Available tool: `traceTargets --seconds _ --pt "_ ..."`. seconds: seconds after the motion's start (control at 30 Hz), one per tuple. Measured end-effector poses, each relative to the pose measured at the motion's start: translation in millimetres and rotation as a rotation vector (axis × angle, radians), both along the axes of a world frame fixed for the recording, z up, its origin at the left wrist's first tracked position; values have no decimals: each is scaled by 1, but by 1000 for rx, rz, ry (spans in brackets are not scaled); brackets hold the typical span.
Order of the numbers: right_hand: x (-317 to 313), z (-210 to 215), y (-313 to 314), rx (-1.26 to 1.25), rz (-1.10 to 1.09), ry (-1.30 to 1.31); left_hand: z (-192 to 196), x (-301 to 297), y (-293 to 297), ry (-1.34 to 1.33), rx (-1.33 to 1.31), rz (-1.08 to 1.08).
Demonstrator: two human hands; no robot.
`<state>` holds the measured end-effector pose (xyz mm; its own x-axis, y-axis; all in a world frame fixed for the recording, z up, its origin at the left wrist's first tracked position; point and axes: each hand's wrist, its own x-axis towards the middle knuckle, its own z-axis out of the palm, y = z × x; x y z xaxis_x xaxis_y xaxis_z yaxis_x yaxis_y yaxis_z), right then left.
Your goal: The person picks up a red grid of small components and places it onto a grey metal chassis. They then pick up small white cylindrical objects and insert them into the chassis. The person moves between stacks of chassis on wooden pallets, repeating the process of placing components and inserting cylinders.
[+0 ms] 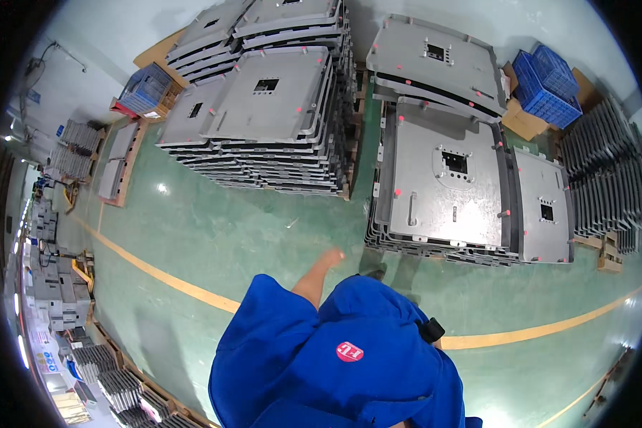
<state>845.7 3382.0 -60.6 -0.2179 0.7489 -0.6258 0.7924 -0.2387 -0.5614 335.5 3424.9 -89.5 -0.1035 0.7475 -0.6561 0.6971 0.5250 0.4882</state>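
My left hand hangs in front of my body over the green floor, smeared by motion. Its fingers are too blurred to read, and nothing large shows in it. Nearest to it, ahead and to the right, is a stack of grey metal panels with red caps and a square cutout. My right hand is hidden behind my blue jacket; only a black band-like thing and a sliver of skin show at that side. A shoe peeks out below.
Another tall panel stack stands ahead to the left on pallets. Blue crates sit at the back right beside upright stacked panels. A yellow floor line crosses left and right. More stacked parts lie at the lower left.
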Motion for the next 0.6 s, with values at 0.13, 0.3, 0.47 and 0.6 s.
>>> traceTargets --seconds 0.13,0.3,0.47,0.6 --pt "-9 4 5 36 -21 -29 -1 -19 -1 -295 -134 184" --pt "-3 -18 1 5 -75 85 -7 6 -15 -45 38 -209" --pt "-2 -1 -1 -63 -86 74 -16 41 -27 -69 204 -283" --pt "6 6 -6 -86 -116 54 -17 29 -15 -47 234 -500"
